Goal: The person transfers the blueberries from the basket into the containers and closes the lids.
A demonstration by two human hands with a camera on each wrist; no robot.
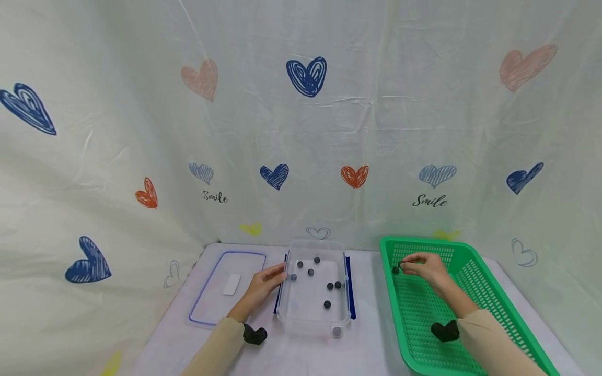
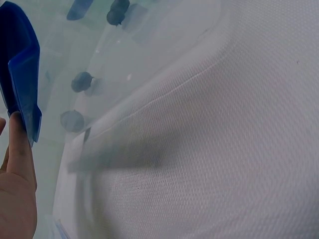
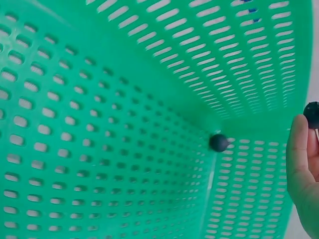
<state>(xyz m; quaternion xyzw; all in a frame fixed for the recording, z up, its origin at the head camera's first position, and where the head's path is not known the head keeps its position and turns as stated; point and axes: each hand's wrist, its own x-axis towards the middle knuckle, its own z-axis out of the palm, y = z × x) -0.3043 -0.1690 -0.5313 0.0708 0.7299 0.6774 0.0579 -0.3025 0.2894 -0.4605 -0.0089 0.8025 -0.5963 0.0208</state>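
Observation:
My right hand point(image 1: 429, 268) pinches a small dark ball point(image 3: 312, 115) between thumb and fingertips, above the far left part of the green basket point(image 1: 392, 313). One more dark ball point(image 3: 219, 143) lies low in the basket's corner. With fairly straight fingers, my left hand point(image 1: 263, 287) touches the left side of a clear plastic box point(image 1: 305, 303), by its blue latch point(image 2: 25, 69). Several dark balls, one of them near the front point(image 1: 327, 304), lie spread over the box floor. Some look blurred through the box wall in the left wrist view.
A clear lid point(image 1: 211, 292) with a blue seal lies flat on the white-covered table point(image 1: 367, 334), left of the box. The box's right blue latch point(image 1: 350, 287) hangs outward. Behind the table hangs a curtain point(image 1: 305, 136) printed with hearts.

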